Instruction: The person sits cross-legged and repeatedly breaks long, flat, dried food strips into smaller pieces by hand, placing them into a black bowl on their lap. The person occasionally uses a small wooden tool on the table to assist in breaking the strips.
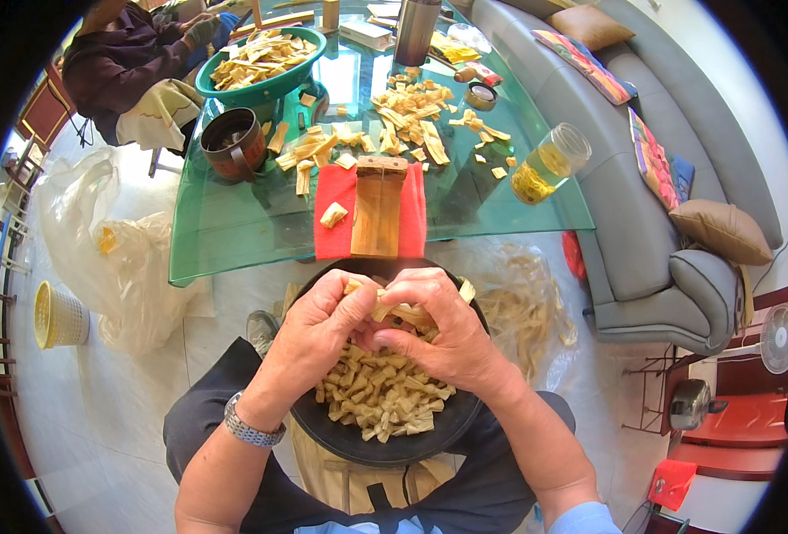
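Observation:
Between my two hands is a pale yellow dried plant strip (404, 312), held above a black basin. My left hand (330, 310) pinches its left end between thumb and fingers. The fingers of my right hand (444, 324) curl around the other part, the thumb just below it. Under them, the round black basin (387, 455) rests between my knees, with many short cut pieces (384, 394) inside. Just beyond the basin, a wooden board with a crosspiece (375, 217) lies on a red cloth (416, 213) at the table edge. One loose piece (333, 215) sits on the cloth.
The glass table (254, 233) carries a green basin of strips (260, 97), a dark mug (234, 143), a glass jar (551, 163), a steel flask (414, 33) and scattered pieces (411, 107). Another person (133, 67) sits at left. Plastic bags (140, 267) and a grey sofa (628, 267) flank the table.

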The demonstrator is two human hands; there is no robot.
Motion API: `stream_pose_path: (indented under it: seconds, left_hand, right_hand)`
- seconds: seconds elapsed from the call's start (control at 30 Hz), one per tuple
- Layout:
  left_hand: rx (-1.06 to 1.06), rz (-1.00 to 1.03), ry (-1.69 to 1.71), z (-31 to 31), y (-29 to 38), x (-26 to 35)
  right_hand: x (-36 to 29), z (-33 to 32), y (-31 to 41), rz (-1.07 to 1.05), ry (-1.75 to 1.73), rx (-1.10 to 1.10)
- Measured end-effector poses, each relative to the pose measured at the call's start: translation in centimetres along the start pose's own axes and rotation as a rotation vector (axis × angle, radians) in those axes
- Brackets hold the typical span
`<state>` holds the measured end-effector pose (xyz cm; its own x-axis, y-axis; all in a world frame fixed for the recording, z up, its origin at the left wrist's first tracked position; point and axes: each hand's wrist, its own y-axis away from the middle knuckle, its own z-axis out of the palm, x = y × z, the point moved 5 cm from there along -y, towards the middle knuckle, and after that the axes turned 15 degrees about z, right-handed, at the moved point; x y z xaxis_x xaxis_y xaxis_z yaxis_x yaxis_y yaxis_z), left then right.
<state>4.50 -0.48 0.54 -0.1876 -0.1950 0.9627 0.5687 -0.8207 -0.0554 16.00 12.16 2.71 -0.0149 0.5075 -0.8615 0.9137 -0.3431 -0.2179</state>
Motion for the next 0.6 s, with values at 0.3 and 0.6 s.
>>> stream_pose_path:
  seconds: [0.3, 0.6]
  left_hand:
    - [-0.003, -0.038, -0.222, 0.1, 0.1, -0.8]
    - [-0.007, -0.086, -0.212, 0.3, 0.4, -1.4]
  right_hand:
    - [-0.4, 0.4, -0.1, 0.043, 0.061, -0.089]
    - [-0.5, 0.7, -0.2, 0.184, 0.05, -0.173]
